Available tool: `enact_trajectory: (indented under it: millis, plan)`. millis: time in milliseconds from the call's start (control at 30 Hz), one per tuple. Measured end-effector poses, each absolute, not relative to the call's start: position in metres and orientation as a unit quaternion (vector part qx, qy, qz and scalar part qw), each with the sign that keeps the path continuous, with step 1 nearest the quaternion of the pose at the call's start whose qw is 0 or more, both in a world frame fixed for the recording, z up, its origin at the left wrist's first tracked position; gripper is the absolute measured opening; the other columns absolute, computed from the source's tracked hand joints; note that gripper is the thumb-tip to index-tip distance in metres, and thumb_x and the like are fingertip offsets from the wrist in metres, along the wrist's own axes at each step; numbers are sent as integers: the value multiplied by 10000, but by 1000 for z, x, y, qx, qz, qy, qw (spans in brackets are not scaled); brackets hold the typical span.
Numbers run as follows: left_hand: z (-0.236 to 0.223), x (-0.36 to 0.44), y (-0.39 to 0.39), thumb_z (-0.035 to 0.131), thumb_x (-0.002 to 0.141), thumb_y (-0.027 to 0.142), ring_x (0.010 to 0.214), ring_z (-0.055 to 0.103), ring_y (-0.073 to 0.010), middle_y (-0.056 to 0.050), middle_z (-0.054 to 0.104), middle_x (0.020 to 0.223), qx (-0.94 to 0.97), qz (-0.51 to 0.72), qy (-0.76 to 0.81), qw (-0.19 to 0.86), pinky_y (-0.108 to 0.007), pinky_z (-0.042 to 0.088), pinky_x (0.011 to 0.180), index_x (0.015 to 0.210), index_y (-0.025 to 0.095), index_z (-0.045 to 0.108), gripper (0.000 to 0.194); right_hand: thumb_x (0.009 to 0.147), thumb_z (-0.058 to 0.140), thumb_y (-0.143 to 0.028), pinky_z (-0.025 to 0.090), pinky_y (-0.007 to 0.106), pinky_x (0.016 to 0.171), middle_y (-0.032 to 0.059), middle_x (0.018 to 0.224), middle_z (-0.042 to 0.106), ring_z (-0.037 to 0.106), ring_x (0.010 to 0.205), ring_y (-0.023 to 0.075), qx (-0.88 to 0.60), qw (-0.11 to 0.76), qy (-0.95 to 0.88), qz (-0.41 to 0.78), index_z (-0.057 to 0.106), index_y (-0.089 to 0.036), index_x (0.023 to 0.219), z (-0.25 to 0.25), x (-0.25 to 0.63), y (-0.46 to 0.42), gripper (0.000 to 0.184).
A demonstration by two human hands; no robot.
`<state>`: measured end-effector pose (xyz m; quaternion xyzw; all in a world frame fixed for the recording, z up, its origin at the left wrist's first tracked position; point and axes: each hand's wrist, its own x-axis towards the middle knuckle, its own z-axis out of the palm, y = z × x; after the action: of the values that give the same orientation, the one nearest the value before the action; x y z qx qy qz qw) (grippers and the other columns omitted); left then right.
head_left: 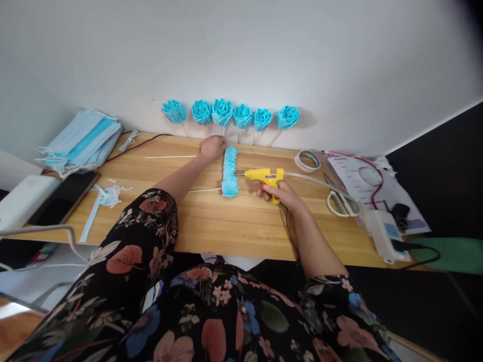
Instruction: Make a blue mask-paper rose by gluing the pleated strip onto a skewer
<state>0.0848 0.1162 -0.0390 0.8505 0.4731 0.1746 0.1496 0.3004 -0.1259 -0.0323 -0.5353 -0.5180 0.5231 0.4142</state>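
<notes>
My right hand (pixel 281 195) is wrapped round the handle of a yellow hot glue gun (pixel 264 175). Its nozzle points left, close to the middle of a pleated light-blue strip (pixel 230 173), and a long clear glue stick (pixel 320 180) sticks out of its back. The strip lies lengthwise away from me on the table. At its far end my left hand (pixel 214 147) is closed, seemingly pinching the strip's edge; the fingertips are partly hidden. A thin wooden stick (pixel 206 190) reaches the strip's near end from the left, and another stick (pixel 169 157) lies by my left hand.
Several blue flowers on sticks (pixel 222 111) lean on the wall behind. At left are face masks (pixel 81 141), a phone (pixel 64 198), a white box-like device (pixel 28 201) and scraps (pixel 111 196). Tape rolls (pixel 307 161), scissors (pixel 341 203) and a power strip (pixel 385 234) are at right.
</notes>
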Motion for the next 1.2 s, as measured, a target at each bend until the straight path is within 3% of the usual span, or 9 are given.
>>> enact_trajectory:
  millis: [100,267,467,700,800,967,1200]
  plan:
    - [-35,75,117,474,958,252,1060,683,-261,-139,768,1125,859,181,442,182,-321,500,945,1078,117,779,354,793,746,-561,441,265,561,80,876,764,540,588,115,-540,416,-512,522,737,-157,1120,-31,299,-125,520]
    - [-22,47,98,435,933,177,1104,683,-220,-109,740,1257,854,209,429,207,-300,502,999,1262,115,722,440,760,775,-553,439,257,542,78,886,775,553,586,112,-550,435,-497,512,743,-167,1118,-31,296,-125,527]
    - [-6,-1,49,543,910,303,952,698,-208,-80,769,1107,858,199,385,275,-294,528,866,1294,165,704,438,745,804,-542,481,249,546,79,907,790,594,600,111,-545,436,-484,527,747,-178,1101,-32,295,-115,512]
    - [-2,-39,26,572,908,506,991,700,-205,-55,777,1122,888,94,292,342,-257,493,833,1086,194,747,399,711,840,-576,581,281,652,120,1024,800,718,813,189,-534,408,-489,556,751,-183,1120,-21,292,-92,574]
    - [-4,-44,21,616,888,520,920,695,-186,-40,780,1047,902,62,281,321,-235,453,763,1041,199,746,378,678,855,-599,584,293,664,103,961,799,703,759,179,-532,417,-482,557,764,-182,1096,-24,290,-90,598]
    - [-1,-42,13,643,883,409,777,645,-145,-27,754,925,928,16,247,280,-223,382,676,1014,192,746,273,732,823,-588,537,266,640,60,892,784,636,669,132,-547,428,-498,519,773,-198,1112,-31,289,-101,547]
    - [2,-40,8,529,912,250,788,639,-136,-21,752,931,935,27,209,286,-228,392,710,922,186,741,222,787,766,-574,559,308,727,108,1097,785,703,881,196,-537,412,-535,505,783,-200,1009,-31,289,-104,435]
